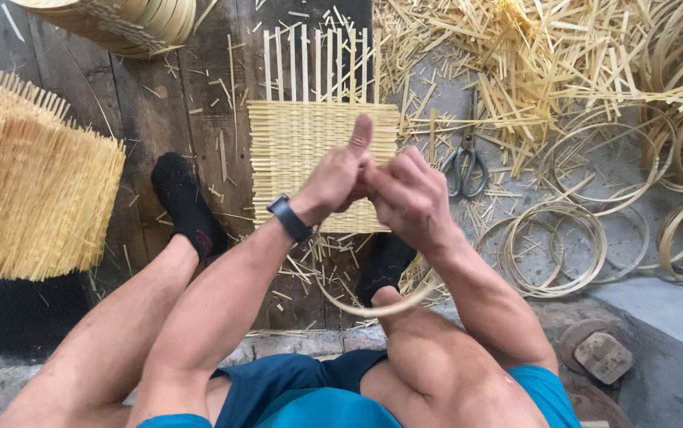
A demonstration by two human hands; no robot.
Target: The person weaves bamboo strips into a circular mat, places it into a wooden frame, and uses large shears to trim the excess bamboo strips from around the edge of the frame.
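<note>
My left hand [340,176] and my right hand [406,192] meet in front of me, both closed on a thin bamboo strip bent into a hoop [393,305] that curves down past my right knee. The left thumb points up. A black watch sits on my left wrist. Beneath the hands a woven bamboo mat [294,147] lies on the dark boards, its loose upright strips sticking out at the far end. My feet in black socks rest either side of the mat.
A pair of scissors [466,168] lies right of the mat. Several bamboo hoops [563,246] and a heap of loose strips [547,63] fill the right. Stacked woven pieces [36,198] stand at left, a basket [119,24] at top left.
</note>
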